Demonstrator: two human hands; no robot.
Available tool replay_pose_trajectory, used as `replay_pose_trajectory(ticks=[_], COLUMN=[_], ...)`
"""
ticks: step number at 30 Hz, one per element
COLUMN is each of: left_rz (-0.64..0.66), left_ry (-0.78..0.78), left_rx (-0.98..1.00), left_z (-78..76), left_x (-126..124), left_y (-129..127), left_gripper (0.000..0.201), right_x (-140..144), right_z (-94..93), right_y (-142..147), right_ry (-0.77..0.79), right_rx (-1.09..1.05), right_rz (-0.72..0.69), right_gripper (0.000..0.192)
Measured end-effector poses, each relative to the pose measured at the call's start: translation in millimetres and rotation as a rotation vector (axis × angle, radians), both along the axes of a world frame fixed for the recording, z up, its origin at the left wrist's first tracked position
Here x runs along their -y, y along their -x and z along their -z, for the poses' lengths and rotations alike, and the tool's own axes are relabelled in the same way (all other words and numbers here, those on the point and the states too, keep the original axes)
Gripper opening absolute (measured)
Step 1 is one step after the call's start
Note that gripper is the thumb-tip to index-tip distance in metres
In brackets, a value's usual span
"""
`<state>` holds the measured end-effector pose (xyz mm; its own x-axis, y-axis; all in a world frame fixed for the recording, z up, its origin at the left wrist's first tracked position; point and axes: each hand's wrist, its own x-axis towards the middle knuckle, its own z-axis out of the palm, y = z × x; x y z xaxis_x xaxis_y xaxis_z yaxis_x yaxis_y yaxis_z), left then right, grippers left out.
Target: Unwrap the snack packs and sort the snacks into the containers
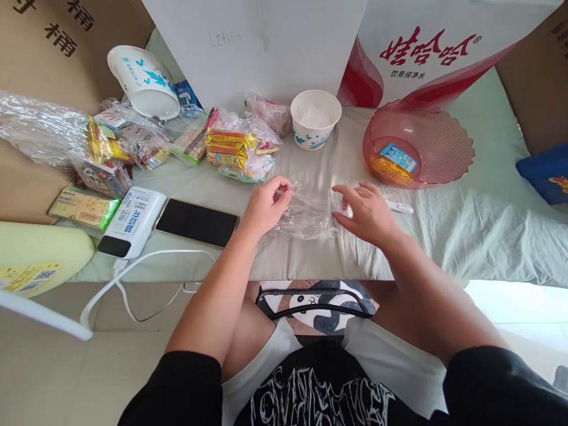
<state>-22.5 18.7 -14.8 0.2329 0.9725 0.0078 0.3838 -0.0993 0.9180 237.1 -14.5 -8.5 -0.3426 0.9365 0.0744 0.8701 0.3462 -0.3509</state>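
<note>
Crinkled clear plastic bag [309, 211], frame centre on the pale green sheet [465, 231]: pinched by left hand [266, 207] and right hand [366, 213] fingertips; thin film may tear if tugged apart.

I can read big red Chinese letters, 娃哈哈, on the red and white box [426, 53], with small words 饮用纯净水 under them. The white board [252, 47] has faint pencil writing, maybe "L2hcn". The brown carton [53, 41] shows the black letter 桶. The white power bank [131, 222] has blue words too small to read.
</note>
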Motion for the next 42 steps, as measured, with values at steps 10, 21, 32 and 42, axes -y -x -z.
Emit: replay_pose_trajectory(ticks=[10, 21, 32, 42], left_rz=[0.101, 0.030, 0.149, 0.058], left_ry=[0.256, 0.405, 0.531, 0.509], left_rx=[0.157, 0.548, 0.335, 0.567], left_z=[-11.7, -9.0, -12.9, -8.5], left_x=[0.1, -1.7, 5.7, -1.2], left_y=[-4.0, -17.9, -33.6, -30.7], left_gripper=[0.023, 0.081, 0.036, 0.031], right_x=[28.9, 16.6, 11.9, 16.3], right_z=[-24.5, -3.1, 5.8, 3.5], right_y=[-16.4, 13.5, 3.4, -12.9], right_ry=[0.568, 0.472, 0.147, 0.128], right_rx=[-0.420, -0.845, -1.045, -1.158], right_rz=[-0.107, 0.277, 0.318, 0.179], right_gripper=[0.080, 0.030, 0.018, 0.025])
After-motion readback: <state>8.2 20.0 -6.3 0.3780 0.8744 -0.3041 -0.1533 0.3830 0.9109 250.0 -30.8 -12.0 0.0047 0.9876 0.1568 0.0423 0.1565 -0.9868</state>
